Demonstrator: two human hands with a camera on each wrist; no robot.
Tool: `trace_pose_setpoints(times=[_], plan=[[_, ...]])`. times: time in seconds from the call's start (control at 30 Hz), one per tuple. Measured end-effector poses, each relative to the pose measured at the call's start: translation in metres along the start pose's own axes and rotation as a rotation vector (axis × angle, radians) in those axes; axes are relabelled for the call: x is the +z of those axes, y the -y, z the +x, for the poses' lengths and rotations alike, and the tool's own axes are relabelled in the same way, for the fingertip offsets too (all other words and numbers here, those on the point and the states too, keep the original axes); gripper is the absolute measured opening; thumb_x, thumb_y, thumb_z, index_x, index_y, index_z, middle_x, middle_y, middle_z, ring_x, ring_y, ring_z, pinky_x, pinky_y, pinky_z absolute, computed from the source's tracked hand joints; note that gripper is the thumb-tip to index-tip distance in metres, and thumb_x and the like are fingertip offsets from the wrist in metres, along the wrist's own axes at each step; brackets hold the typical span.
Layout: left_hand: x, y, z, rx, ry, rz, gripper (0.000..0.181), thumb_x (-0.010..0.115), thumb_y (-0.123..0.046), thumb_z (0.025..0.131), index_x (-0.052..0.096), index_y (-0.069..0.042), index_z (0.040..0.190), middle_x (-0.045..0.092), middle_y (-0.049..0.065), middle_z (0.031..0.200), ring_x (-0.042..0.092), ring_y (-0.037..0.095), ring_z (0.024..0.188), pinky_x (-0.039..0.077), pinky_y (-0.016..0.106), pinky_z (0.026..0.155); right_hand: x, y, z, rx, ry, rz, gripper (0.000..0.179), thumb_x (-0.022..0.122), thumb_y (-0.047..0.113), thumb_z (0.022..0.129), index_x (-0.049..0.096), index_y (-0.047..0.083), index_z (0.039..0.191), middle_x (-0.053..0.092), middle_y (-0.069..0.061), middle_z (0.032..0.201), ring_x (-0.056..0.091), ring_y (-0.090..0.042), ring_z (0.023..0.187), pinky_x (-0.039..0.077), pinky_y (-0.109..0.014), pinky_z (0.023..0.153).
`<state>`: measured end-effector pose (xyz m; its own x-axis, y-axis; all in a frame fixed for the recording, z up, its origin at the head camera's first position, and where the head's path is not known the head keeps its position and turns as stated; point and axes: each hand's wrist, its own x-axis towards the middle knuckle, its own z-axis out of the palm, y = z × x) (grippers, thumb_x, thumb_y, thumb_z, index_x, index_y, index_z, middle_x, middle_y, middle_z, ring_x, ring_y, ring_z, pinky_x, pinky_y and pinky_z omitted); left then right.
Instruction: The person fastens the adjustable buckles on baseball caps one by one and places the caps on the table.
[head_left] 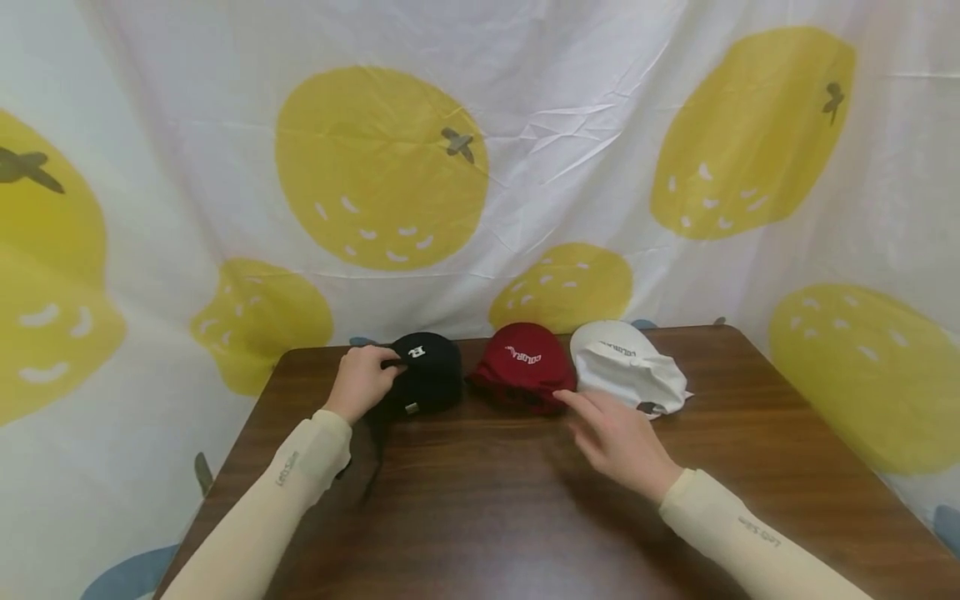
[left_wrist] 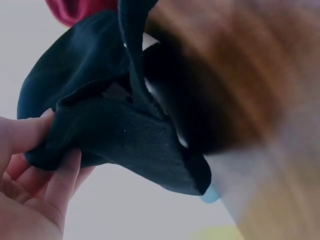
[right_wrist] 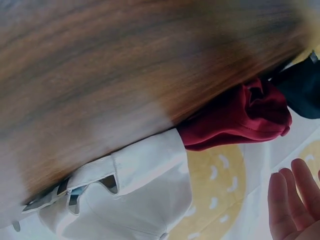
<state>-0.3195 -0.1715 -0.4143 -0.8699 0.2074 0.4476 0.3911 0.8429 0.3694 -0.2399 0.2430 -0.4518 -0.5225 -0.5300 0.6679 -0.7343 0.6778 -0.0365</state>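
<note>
My left hand (head_left: 364, 379) pinches the edge of a black cap (head_left: 435, 375) with a white letter on its front. In the left wrist view the thumb and fingers (left_wrist: 62, 180) grip the cap's fabric, its strap and opening facing the camera. A dark red cap (head_left: 525, 367) with white lettering sits in the middle of the row. My right hand (head_left: 617, 437) hovers in front of the red cap and a white cap (head_left: 622, 367), fingers loosely extended and holding nothing. The right wrist view shows its fingers (right_wrist: 282, 200) apart from both caps.
A brown wooden table (head_left: 480, 508) carries the three caps in a row along its far edge. Behind it hangs a white cloth (head_left: 570, 158) printed with yellow lemons, close to the caps.
</note>
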Motion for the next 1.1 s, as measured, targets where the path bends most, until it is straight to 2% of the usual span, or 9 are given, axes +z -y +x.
trace_pose_setpoints(times=[0.23, 0.33, 0.77, 1.0, 1.1], plan=[[-0.023, -0.006, 0.012, -0.010, 0.009, -0.039, 0.015, 0.069, -0.008, 0.093, 0.079, -0.004, 0.105, 0.075, 0.013, 0.091, 0.046, 0.013, 0.040, 0.041, 0.032, 0.047, -0.002, 0.002, 0.002, 0.001, -0.002, 0.010, 0.056, 0.069, 0.016, 0.087, 0.057, 0.018, 0.142, 0.065, 0.002, 0.112, 0.064, -0.018, 0.093, 0.056, -0.039, 0.068], [-0.032, -0.008, 0.017, -0.007, 0.002, -0.048, 0.014, 0.068, -0.006, 0.094, 0.079, -0.004, 0.103, 0.074, 0.012, 0.086, 0.043, 0.014, 0.039, 0.039, 0.031, 0.046, -0.003, 0.002, 0.002, 0.006, -0.003, 0.009, 0.057, 0.070, 0.016, 0.087, 0.057, 0.018, 0.142, 0.066, 0.001, 0.115, 0.065, -0.019, 0.096, 0.056, -0.040, 0.070], [-0.073, -0.024, 0.028, 0.009, -0.060, -0.050, 0.012, 0.067, -0.005, 0.094, 0.079, -0.005, 0.097, 0.074, 0.012, 0.086, 0.052, 0.020, 0.053, 0.042, 0.035, 0.056, -0.005, 0.003, 0.004, 0.033, -0.003, 0.044, 0.061, 0.075, 0.012, 0.084, 0.057, 0.015, 0.142, 0.065, -0.002, 0.126, 0.063, -0.021, 0.112, 0.056, -0.043, 0.081], [-0.096, -0.039, 0.034, 0.045, -0.086, -0.033, 0.016, 0.064, -0.002, 0.094, 0.079, -0.005, 0.098, 0.074, 0.013, 0.087, 0.051, 0.021, 0.053, 0.039, 0.035, 0.055, -0.005, 0.002, 0.004, 0.050, 0.008, 0.041, 0.058, 0.073, 0.014, 0.086, 0.057, 0.016, 0.142, 0.066, -0.002, 0.124, 0.064, -0.021, 0.109, 0.057, -0.042, 0.077], [-0.106, -0.048, 0.037, 0.067, -0.123, -0.019, 0.015, 0.065, -0.002, 0.093, 0.079, -0.006, 0.095, 0.073, 0.012, 0.085, 0.053, 0.022, 0.057, 0.040, 0.036, 0.057, -0.004, 0.002, 0.004, 0.054, 0.016, 0.045, 0.058, 0.071, 0.015, 0.087, 0.056, 0.017, 0.143, 0.066, -0.002, 0.123, 0.064, -0.021, 0.108, 0.057, -0.042, 0.077]])
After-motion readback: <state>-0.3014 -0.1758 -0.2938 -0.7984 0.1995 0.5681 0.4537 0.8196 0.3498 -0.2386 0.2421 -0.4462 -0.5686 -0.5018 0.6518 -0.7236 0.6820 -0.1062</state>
